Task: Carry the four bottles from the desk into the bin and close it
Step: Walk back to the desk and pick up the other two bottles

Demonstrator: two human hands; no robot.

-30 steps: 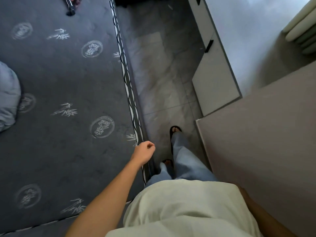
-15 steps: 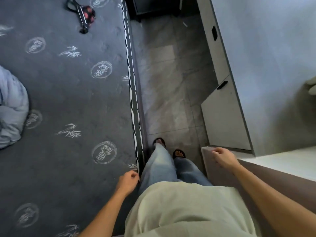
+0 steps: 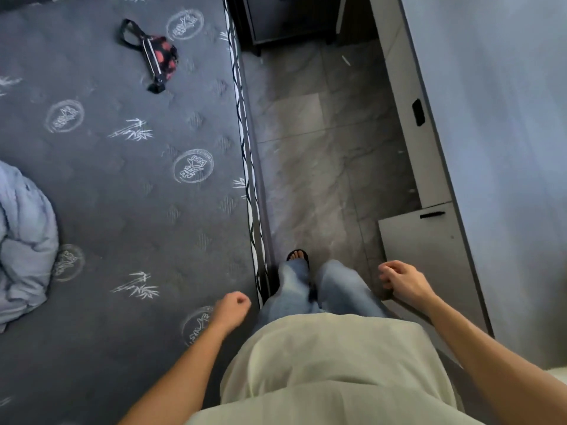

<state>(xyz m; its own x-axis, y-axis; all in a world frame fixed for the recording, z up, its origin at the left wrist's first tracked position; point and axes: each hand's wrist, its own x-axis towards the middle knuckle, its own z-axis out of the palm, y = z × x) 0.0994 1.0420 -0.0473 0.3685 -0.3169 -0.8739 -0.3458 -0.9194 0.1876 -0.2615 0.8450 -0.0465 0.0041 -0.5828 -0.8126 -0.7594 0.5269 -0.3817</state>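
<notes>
Left hand (image 3: 230,308) is curled into a loose fist with nothing in it, hanging over the near right edge of the dark grey quilted mattress (image 3: 129,185) with its pale bamboo and round stamp prints. Right hand (image 3: 400,280) is empty too, fingers half curled and a little apart, held in the air in front of the pale grey cabinet door (image 3: 426,253) with the slim black handle. Between the two hands: pale blue wide-leg jeans (image 3: 325,289), a cream loose shirt (image 3: 331,369) below them, and one foot in a black sandal (image 3: 297,256) planted on the grey marbled floor tiles (image 3: 319,154). That strip of floor runs narrow between the mattress's black-and-white wavy piping (image 3: 245,142) and the cabinet run on the right. Farther out, a black strap bag with red blotches (image 3: 153,55) lies toward the mattress's far right corner, and a bundle of pale blue bedding (image 3: 24,250) sits at its left edge. No bottles, desk or bin anywhere in view.
</notes>
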